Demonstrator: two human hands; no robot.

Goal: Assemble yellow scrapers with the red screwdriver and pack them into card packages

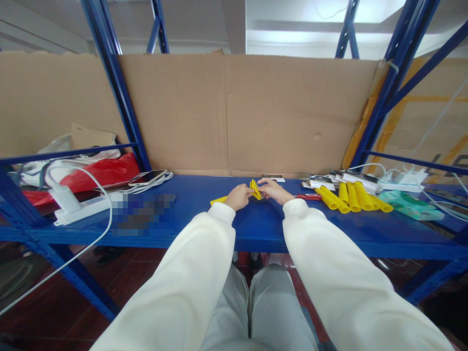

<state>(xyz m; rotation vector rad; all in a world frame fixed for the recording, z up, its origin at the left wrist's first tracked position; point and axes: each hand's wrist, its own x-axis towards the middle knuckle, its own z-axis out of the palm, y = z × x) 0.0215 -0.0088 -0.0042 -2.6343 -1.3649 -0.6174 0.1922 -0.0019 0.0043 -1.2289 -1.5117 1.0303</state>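
Over the middle of the blue shelf, my left hand (239, 196) pinches a small folded yellow piece (255, 189), which looks like thin, bent sheet. My right hand (275, 191) is on the other side of it, thumb and fingers closed at its right edge; its exact grip is too small to see clearly. Beside my left hand a flat yellow strip (218, 200) lies on the shelf, partly covered by the hand. A red slim tool (309, 197) rests just right of my right hand, and several yellow tubes (353, 197) lie beyond it.
Small white boxes (321, 183) sit behind the tubes, with a green plastic packet (411, 204) farther right. To the left are a white power strip (82, 209), a phone (148, 177), cables and a red bag (106, 173). Cardboard (226, 112) walls the back; blue posts (120, 92) frame the shelf (204, 229).
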